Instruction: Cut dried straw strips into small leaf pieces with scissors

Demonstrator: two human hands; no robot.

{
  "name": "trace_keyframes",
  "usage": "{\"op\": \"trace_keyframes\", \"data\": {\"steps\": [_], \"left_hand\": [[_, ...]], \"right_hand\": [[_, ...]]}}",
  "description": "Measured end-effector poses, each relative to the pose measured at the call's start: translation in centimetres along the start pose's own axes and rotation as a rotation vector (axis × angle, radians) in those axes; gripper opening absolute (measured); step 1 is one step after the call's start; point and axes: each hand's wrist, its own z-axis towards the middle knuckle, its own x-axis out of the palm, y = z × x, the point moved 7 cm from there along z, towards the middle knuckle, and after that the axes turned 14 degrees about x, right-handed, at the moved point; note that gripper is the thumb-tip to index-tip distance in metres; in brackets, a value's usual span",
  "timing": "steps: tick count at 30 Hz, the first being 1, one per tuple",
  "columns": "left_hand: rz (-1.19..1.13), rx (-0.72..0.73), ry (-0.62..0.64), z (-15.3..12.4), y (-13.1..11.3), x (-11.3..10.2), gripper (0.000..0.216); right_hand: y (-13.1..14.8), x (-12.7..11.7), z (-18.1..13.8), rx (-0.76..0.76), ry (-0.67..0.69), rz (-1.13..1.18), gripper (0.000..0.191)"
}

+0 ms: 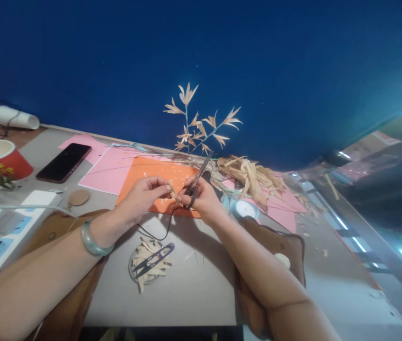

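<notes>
My left hand (pixel 153 192) is closed in a pinch on a small piece of dried husk (pixel 173 193) above the orange sheet (pixel 140 175). Close beside it, my right hand (pixel 199 195) is closed around scissors (pixel 204 166), blades pointing up and away; its fingertips meet the same husk piece. Below the hands, thread snips (pixel 154 260) lie across cut husk strips (pixel 144 282) in a round dish. Behind them stands a branch with pale husk flowers (pixel 187 94). A pile of dried husks (pixel 254 175) lies right of the orange sheet.
At left are a phone (pixel 64 162), a red paper cup (pixel 2 158), a white cup on its side (pixel 16 117) and a cork disc (pixel 78 197). Pink paper (pixel 104 170) lies beside the orange sheet. A ribbon spool (pixel 245 208) stands right of my right hand. A blue wall (pixel 115 61) rises behind.
</notes>
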Motion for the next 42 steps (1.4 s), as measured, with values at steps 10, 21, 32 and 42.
{"op": "trace_keyframes", "data": {"steps": [10,21,32,42], "left_hand": [[-0.027,-0.005,-0.020,-0.1,-0.1,-0.2,0.015],[-0.011,-0.033,0.021,-0.5,0.2,0.2,0.019],[-0.084,0.034,-0.154,0.1,-0.9,-0.9,0.021],[0.049,0.143,-0.088,0.1,-2.0,-0.7,0.018]], "right_hand": [[0.5,0.0,-0.5,-0.044,-0.039,-0.015,0.055],[-0.4,1.2,-0.8,-0.011,0.021,0.023,0.050],[-0.5,1.0,-1.1,0.074,0.049,-0.215,0.042],[0.6,0.9,-1.9,-0.111,0.067,-0.628,0.036]]}}
